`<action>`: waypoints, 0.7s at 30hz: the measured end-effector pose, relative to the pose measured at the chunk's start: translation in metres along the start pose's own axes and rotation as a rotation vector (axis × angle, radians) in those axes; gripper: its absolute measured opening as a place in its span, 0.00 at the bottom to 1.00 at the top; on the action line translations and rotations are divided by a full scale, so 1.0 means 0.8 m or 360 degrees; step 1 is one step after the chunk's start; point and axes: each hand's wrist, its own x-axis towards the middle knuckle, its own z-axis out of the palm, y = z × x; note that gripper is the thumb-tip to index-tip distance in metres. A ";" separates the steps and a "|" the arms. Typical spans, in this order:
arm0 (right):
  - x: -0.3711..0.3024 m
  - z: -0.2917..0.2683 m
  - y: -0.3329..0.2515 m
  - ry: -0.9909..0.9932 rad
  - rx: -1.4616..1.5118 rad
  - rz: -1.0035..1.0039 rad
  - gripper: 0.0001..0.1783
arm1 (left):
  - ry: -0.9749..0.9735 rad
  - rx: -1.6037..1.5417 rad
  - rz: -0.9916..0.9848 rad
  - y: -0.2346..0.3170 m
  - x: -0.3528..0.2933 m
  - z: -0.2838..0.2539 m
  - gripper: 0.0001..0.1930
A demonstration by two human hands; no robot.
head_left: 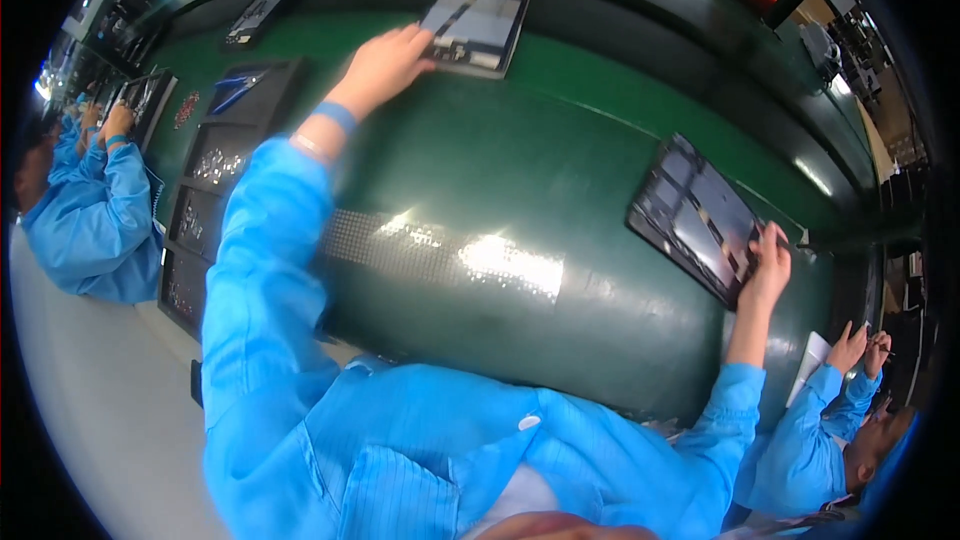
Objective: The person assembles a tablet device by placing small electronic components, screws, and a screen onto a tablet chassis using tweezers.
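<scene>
Green matting (500,160) spreads across the middle of the frame, with an opened tablet under each hand. At upper centre, the far tablet (480,25) lies with grey panels and inner parts bare, its upper end over the black strip (630,50) behind; the left hand (385,65) is at its left edge, fingertips touching, though slight blur leaves me unable to tell whether they close on it. At right of the frame, the near tablet (690,215) sits slanted, its lower-right edge gripped by the right hand (768,265). Both tablets already have their insides exposed and neither is closed up, so the work on them looks partway along; which inner parts are finished cannot be judged. A similar open device (265,10) rests at upper left, apart from both hands. For moving, the widest room seems to be the stretch between the two tablets, where a dotted strip (440,255) gleams near the centre. On the left, the compartmented tray (268,103) with its blue pliers (235,92) borders the outstretched arm; at lower right, a co-worker (800,450) sits near the right forearm, so sideways room there looks tighter
</scene>
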 end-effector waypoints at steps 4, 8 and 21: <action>-0.040 0.101 -0.016 -0.0208 -0.0028 0.0028 0.14 | -0.0082 -0.0027 -0.0225 0.001 0.028 0.029 0.13; -0.071 0.179 -0.026 -0.0439 0.0111 0.0104 0.11 | 0.0336 -0.0001 -0.0099 0.044 0.008 -0.016 0.10; -0.178 0.212 -0.069 -0.1216 -0.0136 -0.0169 0.08 | -0.0204 -0.0474 0.0403 0.295 -0.145 -0.100 0.29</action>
